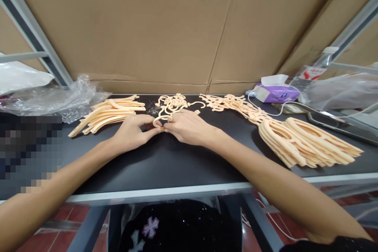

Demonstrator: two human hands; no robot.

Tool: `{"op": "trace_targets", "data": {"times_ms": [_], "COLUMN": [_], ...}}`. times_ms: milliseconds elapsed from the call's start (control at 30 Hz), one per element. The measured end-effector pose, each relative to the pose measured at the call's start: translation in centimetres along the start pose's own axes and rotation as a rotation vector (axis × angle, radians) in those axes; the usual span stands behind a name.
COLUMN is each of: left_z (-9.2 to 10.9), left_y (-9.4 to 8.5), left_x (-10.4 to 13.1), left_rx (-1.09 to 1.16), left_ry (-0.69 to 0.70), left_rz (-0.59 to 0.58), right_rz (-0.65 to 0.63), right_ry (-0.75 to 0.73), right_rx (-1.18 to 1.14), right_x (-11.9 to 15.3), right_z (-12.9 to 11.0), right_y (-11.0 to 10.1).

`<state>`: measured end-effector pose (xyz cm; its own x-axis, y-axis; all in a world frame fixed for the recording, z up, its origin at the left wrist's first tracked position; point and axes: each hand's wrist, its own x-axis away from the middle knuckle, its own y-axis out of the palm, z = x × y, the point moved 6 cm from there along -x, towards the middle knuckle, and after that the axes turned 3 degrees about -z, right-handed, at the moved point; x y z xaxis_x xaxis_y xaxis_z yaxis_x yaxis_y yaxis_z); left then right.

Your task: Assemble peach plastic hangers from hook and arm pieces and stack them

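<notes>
A cream plastic hanger hook [157,121] is between my two hands above the front middle of the black table. The thumb and fingers of my left hand [131,130] close on its left side. My right hand [189,128] pinches it from the right, with fingertips almost touching those of the left. The fingers partly cover the small parts where they meet. Just behind the hands lies a heap of loose cream hooks [174,102]. Left of them is a pile of curved cream hanger arms [109,114].
A stack of folded cream hangers [304,141] lies at right, beside a row of flat cream parts [236,104]. Behind stand a purple tissue pack [277,93] and a plastic bottle [314,69]. Clear plastic wrap [65,98] lies left. A cardboard panel [153,27] closes the back.
</notes>
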<state>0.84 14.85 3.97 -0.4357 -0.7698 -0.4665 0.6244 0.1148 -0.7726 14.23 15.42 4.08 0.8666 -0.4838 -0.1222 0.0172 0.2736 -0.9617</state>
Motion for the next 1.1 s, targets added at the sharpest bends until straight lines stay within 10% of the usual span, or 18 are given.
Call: {"op": "trace_targets", "data": {"times_ms": [500,733,900,1100], "left_z": [-1.9,-1.2,-1.1,-0.6], "left_y": [-2.4,-1.1,-0.3,-1.8], "left_x": [-0.1,-0.3,-0.2,-0.2], "left_rx": [0.470,0.837,0.725,0.410], "left_ry": [-0.230,-0.265,-0.220,-0.135], "left_rz": [0.308,0.151,-0.020,0.101], "right_rz": [0.344,0.409,0.411,0.395], "right_ry": [0.122,0.130,0.100,0.181], "right_rx": [-0.120,0.003,-0.035,-0.107], "right_x": [0.5,0.6,0.4,0.4], "right_z": [2.0,1.6,1.3,2.2], "right_y": [-0.5,-0.9,-0.3,-0.8]}}
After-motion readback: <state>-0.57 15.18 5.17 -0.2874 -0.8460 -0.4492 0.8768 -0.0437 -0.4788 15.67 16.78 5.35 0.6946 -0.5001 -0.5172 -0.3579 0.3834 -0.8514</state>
